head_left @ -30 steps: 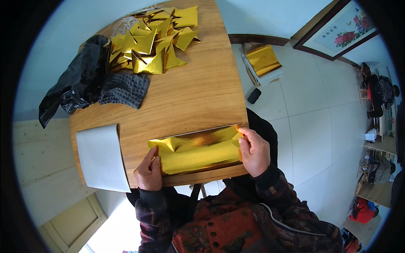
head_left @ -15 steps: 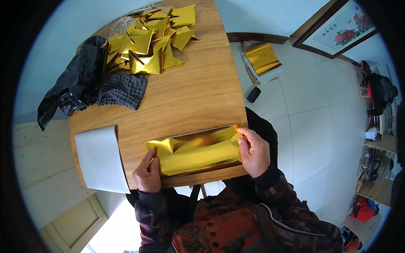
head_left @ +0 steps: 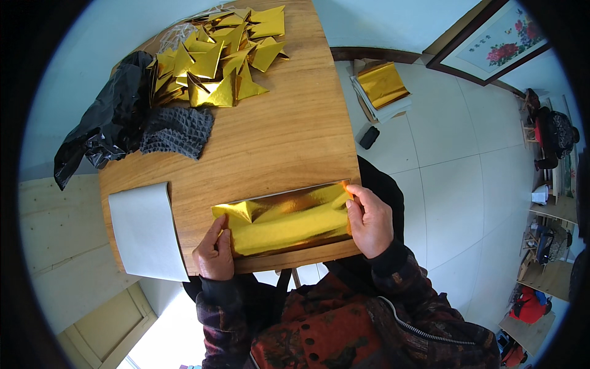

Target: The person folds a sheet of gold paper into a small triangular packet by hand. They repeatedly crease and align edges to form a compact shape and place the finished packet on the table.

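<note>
A shiny gold foil paper sheet (head_left: 289,221), long and folded lengthwise, lies at the near edge of the wooden table (head_left: 295,135). My left hand (head_left: 215,251) pinches its left end between thumb and fingers. At the other end my right hand (head_left: 370,222) grips the right edge, thumb on top. The foil's upper left corner is creased and its surface bulges slightly. Left of my left hand lies a folded white sheet (head_left: 147,230), partly over the table edge.
Several folded gold foil pieces (head_left: 215,61) are heaped at the far left, beside a black plastic bag (head_left: 107,114) and a dark grey textured cloth (head_left: 178,132). On the tiled floor to the right are a gold foil stack (head_left: 383,85) and a small black object (head_left: 369,138).
</note>
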### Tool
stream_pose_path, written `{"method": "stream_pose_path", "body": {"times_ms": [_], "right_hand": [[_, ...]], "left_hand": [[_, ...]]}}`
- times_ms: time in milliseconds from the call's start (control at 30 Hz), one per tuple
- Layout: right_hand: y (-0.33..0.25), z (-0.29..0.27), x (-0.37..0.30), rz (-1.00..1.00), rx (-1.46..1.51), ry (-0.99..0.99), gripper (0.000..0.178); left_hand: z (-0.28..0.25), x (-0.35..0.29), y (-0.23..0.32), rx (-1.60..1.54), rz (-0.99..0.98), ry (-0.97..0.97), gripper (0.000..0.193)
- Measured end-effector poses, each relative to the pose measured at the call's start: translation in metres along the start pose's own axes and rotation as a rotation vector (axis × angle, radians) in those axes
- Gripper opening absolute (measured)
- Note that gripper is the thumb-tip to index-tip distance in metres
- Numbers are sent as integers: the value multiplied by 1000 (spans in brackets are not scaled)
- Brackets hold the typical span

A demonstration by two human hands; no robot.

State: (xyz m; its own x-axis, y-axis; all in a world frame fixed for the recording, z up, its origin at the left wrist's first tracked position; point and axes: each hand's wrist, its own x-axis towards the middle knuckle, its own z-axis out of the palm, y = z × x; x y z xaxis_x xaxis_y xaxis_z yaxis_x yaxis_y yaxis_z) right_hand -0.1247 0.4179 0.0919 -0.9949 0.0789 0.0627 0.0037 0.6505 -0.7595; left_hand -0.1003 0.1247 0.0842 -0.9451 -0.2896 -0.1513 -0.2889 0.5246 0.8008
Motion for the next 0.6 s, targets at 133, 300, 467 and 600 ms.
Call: {"method": "stream_pose_path", "body": {"times_ms": [133,300,467,600], "right_hand": [[1,1,1,-77,-79,27,25],[-11,2,-2,-78,-240,26,29],[-18,-5,-3,-210,-472,-42,35],[-12,-4,-3,-411,-729,-75,43]], "left_hand": [[-1,0,3,49,31,5,27],[0,0,2,44,42,28,27],[2,1,-1,146,126,73,27],[3,0,-6,117,107,63,27]]}}
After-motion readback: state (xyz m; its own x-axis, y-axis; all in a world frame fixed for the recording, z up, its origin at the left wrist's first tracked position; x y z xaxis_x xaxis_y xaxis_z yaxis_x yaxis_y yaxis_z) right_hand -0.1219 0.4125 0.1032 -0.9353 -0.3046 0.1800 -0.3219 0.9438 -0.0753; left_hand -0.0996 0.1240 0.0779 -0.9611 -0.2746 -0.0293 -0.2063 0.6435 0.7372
